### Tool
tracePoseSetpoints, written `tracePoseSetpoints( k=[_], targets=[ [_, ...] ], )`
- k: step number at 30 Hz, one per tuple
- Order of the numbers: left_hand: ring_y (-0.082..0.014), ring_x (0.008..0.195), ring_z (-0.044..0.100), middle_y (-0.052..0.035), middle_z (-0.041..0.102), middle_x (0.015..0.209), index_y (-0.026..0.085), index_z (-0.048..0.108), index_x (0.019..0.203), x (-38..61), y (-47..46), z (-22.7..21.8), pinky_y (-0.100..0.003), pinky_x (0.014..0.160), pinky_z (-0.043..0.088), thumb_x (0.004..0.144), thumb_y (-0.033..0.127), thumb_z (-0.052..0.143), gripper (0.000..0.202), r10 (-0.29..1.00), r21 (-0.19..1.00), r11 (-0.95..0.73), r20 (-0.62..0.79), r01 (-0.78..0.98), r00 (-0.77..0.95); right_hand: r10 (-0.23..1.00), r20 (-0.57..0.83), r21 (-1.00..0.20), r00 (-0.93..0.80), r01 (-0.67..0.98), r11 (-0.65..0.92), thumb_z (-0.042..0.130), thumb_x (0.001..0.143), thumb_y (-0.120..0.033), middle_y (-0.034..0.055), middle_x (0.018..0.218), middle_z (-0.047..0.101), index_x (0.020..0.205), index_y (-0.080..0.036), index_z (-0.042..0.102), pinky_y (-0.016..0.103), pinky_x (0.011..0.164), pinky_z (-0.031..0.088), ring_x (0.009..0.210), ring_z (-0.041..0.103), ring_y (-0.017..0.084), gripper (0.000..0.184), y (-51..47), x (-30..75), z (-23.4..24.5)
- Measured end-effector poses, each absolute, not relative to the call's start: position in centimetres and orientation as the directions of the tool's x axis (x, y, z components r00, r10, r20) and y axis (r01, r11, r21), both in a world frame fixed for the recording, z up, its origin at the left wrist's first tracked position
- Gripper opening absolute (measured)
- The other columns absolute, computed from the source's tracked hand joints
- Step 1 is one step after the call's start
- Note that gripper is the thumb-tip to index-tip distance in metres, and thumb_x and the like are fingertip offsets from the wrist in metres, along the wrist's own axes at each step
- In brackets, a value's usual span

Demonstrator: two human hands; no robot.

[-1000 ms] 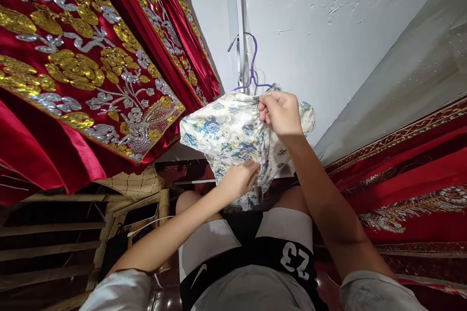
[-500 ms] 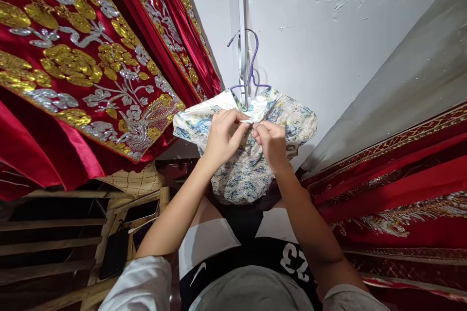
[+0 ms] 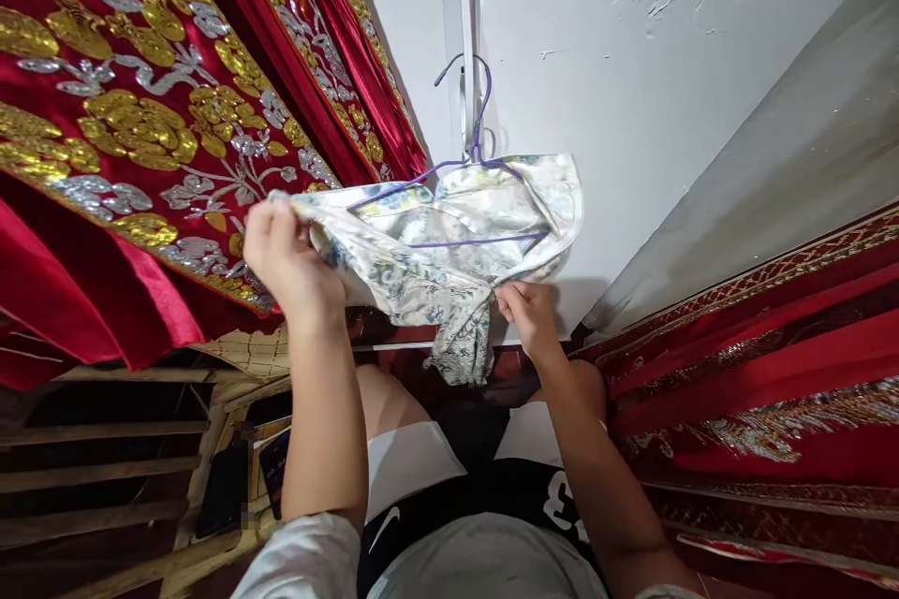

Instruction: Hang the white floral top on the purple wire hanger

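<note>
A white shirt with a blue and yellow floral print [image 3: 393,276] hangs in front of me on a purple wire hanger [image 3: 484,103]. My left hand [image 3: 287,253] grips the shirt's far left end and stretches it sideways, off that side of the hanger. Below the neckline, my right hand [image 3: 523,309] pinches the shirt's front edge. Between my hands the front gapes, and the hanger's lower bar shows inside. The lower part of the shirt dangles in a twisted bunch. The hanger's hook is up by a narrow white vertical strip [image 3: 464,19].
Red curtains with gold and silver embroidery [image 3: 169,131] hang at the left, close to my left hand. More red trimmed cloth [image 3: 793,374] is on the right. A white wall [image 3: 596,65] stands behind. At lower left, a slatted wooden bench [image 3: 140,468] bears a dark phone [image 3: 225,487].
My left hand has moved far left, pulling the shirt's side out with it. My right hand has shifted slightly down and right. The shirt front has opened and its lower part has bunched up.
</note>
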State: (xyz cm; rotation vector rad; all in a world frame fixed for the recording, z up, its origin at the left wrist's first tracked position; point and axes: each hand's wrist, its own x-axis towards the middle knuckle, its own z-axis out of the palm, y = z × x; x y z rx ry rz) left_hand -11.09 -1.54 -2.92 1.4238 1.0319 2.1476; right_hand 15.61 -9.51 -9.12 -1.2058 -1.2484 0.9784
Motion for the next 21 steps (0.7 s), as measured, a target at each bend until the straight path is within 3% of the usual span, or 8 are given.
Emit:
tracePoseSetpoints(
  k=[1, 5, 8, 10, 13, 16, 19, 21],
  targets=[
    [-0.0142, 0.088, 0.058, -0.0003, 0.058, 0.081, 0.022, 0.047, 0.082, -12.2, -1.2, -4.2, -0.033, 0.096, 0.049, 0.100, 0.035, 0.050, 0.023, 0.780, 0.822, -0.553, 0.452, -0.136, -0.433, 0.983, 0.149, -0.989, 0.108, 0.024, 0.148, 0.054, 0.080, -0.030, -0.0027, 0.045, 0.036, 0.048, -0.023, 0.045, 0.029, 0.051, 0.027, 0.049, 0.034, 0.013, 0.034, -10.2, 15.6, -9.6],
    [-0.0195, 0.087, 0.067, -0.0057, 0.067, 0.073, 0.019, 0.056, 0.081, -10.8, -2.6, -10.5, -0.042, 0.092, 0.056, 0.098, 0.033, 0.043, 0.026, 0.917, 0.897, -0.324, 0.219, -0.300, -0.335, 0.985, 0.089, -0.985, 0.149, -0.136, 0.110, 0.057, 0.079, -0.031, -0.0028, 0.045, 0.039, 0.048, -0.022, 0.048, 0.029, 0.051, 0.025, 0.048, 0.034, 0.012, 0.034, -12.7, 14.9, -11.3],
    [-0.0199, 0.088, 0.070, -0.0079, 0.069, 0.078, 0.017, 0.059, 0.081, -6.7, -5.1, -14.0, -0.038, 0.092, 0.056, 0.093, 0.032, 0.045, 0.024, 0.946, 0.822, -0.138, -0.056, -0.552, -0.320, 0.987, -0.004, -0.985, 0.159, -0.169, 0.023, 0.056, 0.078, -0.033, -0.0027, 0.043, 0.038, 0.046, -0.022, 0.046, 0.029, 0.049, 0.024, 0.046, 0.032, 0.011, 0.035, -13.9, 15.3, -13.0],
    [-0.0178, 0.087, 0.069, -0.0054, 0.069, 0.081, 0.018, 0.059, 0.082, -4.3, -6.6, -15.0, -0.032, 0.090, 0.054, 0.087, 0.031, 0.052, 0.015, 0.930, 0.751, -0.067, -0.191, -0.657, -0.313, 0.995, -0.061, -0.995, 0.078, -0.077, -0.055, 0.057, 0.078, -0.035, -0.0029, 0.041, 0.037, 0.044, -0.023, 0.045, 0.029, 0.049, 0.024, 0.045, 0.031, 0.012, 0.038, -14.5, 16.2, -14.1],
    [-0.0169, 0.079, 0.066, -0.0014, 0.063, 0.079, 0.020, 0.052, 0.080, -2.0, -8.8, -14.7, -0.029, 0.082, 0.054, 0.081, 0.037, 0.059, 0.018, 0.965, 0.792, -0.067, -0.103, -0.606, -0.241, 0.985, -0.156, -0.981, -0.072, 0.132, -0.146, 0.061, 0.082, -0.043, -0.0013, 0.044, 0.043, 0.049, -0.022, 0.052, 0.029, 0.050, 0.030, 0.047, 0.038, 0.013, 0.041, -14.8, 17.3, -15.1],
    [-0.0197, 0.082, 0.065, -0.0047, 0.065, 0.087, 0.021, 0.048, 0.081, -0.2, -11.2, -12.8, -0.033, 0.078, 0.054, 0.086, 0.043, 0.055, 0.023, 0.993, 0.908, -0.110, 0.117, -0.404, -0.007, 0.993, -0.115, -0.991, -0.026, 0.073, -0.112, 0.051, 0.089, -0.067, 0.0048, 0.067, 0.062, 0.070, -0.020, 0.065, 0.030, 0.059, 0.042, 0.064, 0.054, 0.018, 0.052, -14.3, 17.2, -15.2],
    [-0.0260, 0.106, 0.065, -0.0097, 0.069, 0.108, 0.021, 0.057, 0.087, 1.4, -13.3, -10.4, -0.041, 0.097, 0.052, 0.094, 0.042, 0.054, 0.022, 0.908, 0.970, -0.240, 0.238, -0.039, 0.344, 0.994, -0.087, -0.985, -0.060, -0.141, -0.095, 0.035, 0.086, -0.084, 0.0079, 0.082, 0.067, 0.088, -0.022, 0.067, 0.032, 0.067, 0.050, 0.082, 0.063, 0.022, 0.070, -13.2, 16.4, -14.2],
    [-0.0285, 0.129, 0.056, -0.0096, 0.068, 0.120, 0.022, 0.064, 0.095, 1.7, -13.9, -8.9, -0.045, 0.117, 0.038, 0.098, 0.038, 0.055, 0.019, 0.809, 0.893, -0.427, 0.306, 0.143, 0.501, 0.987, -0.084, -0.975, -0.138, -0.195, -0.110, 0.036, 0.085, -0.084, 0.0069, 0.077, 0.065, 0.086, -0.023, 0.065, 0.033, 0.066, 0.052, 0.078, 0.065, 0.023, 0.068, -12.5, 16.0, -13.0]
  ],
)
